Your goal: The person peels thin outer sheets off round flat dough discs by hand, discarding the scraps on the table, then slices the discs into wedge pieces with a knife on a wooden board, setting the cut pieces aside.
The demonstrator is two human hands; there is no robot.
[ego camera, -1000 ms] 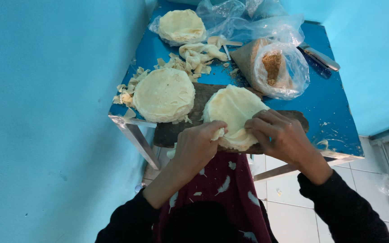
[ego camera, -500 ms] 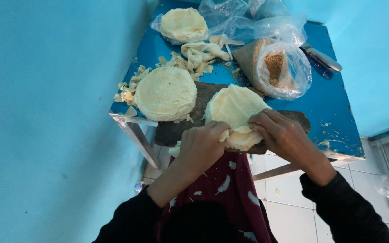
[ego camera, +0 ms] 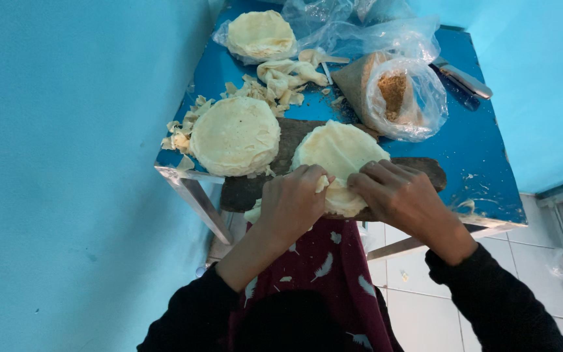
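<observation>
A round stack of pale dough sheets (ego camera: 339,156) lies on a dark wooden board (ego camera: 255,189) at the near edge of a blue table (ego camera: 477,156). My left hand (ego camera: 292,202) pinches the stack's near left rim, with a bit of dough showing between the fingers. My right hand (ego camera: 402,195) grips the near right rim, fingers curled over the edge. A second round stack (ego camera: 234,135) sits to the left, partly on the board.
A third stack in clear plastic (ego camera: 260,36) lies at the far left. Dough scraps (ego camera: 275,81) are scattered in the middle. A plastic bag with brown filling (ego camera: 399,98) stands at the right, a knife (ego camera: 464,78) behind it. Blue walls flank the table.
Both hands have shifted slightly along the near rim of the dough stack and closed tighter on it. The stack stays on the board.
</observation>
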